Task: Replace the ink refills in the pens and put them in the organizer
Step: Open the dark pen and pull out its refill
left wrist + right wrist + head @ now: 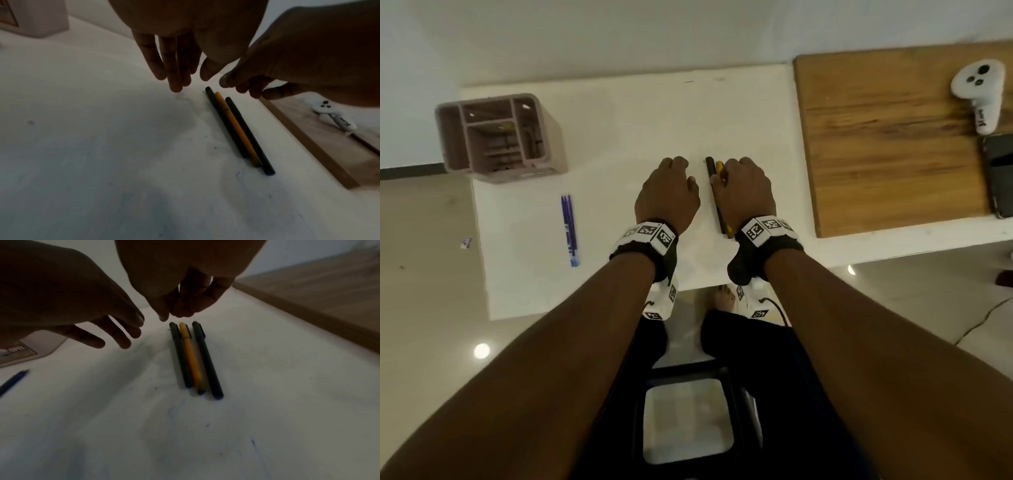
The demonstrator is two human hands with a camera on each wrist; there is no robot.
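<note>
Black, yellow, black: three pens (195, 358) lie side by side, touching, at the table's (619, 113) centre. Our right hand (744, 192) hovers over their far tips, fingers curled loosely and holding nothing; our left hand (667, 193) hangs just beside at nine o'clock, fingers straight and apart, also holding nothing. We judge the risk to be the packed row: pinching one pen could nudge its round neighbours and send them rolling toward the near edge. Blue refills (570, 229) wait at eight o'clock, the organizer (500, 137) at ten, both well apart from the pens. A wooden board (876, 137) at three o'clock carries a white controller (979, 92) and a phone (1000, 174); nothing blocks our reach.
</note>
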